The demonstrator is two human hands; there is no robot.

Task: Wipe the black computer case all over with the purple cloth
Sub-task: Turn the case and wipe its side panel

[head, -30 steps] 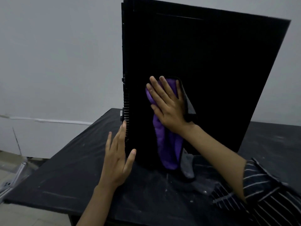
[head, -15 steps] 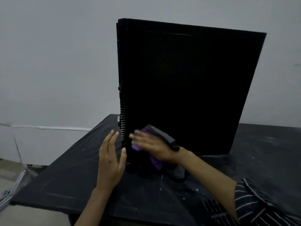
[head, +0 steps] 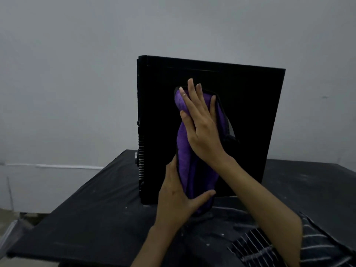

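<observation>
The black computer case [head: 252, 132] stands upright on a black table [head: 92, 222], its broad side panel facing me. A purple cloth [head: 194, 170] with a dark edge hangs down the middle of that panel. My right hand [head: 202, 130] presses the cloth's upper part flat against the panel with straight fingers pointing up. My left hand [head: 177, 201] holds the cloth's lower end, its thumb across the front and its fingers tucked behind the fabric. The case's left edge shows a ribbed vent strip [head: 141, 162].
A plain grey wall [head: 67, 74] rises close behind the table. The table's left edge drops to the floor [head: 9, 228] at the lower left. My striped sleeve [head: 317, 247] covers the table's near right corner. White specks dot the tabletop.
My right hand has swept the cloth up from the case's lower left corner to mid-panel. My left hand has left the case's front edge and taken hold of the cloth's lower end.
</observation>
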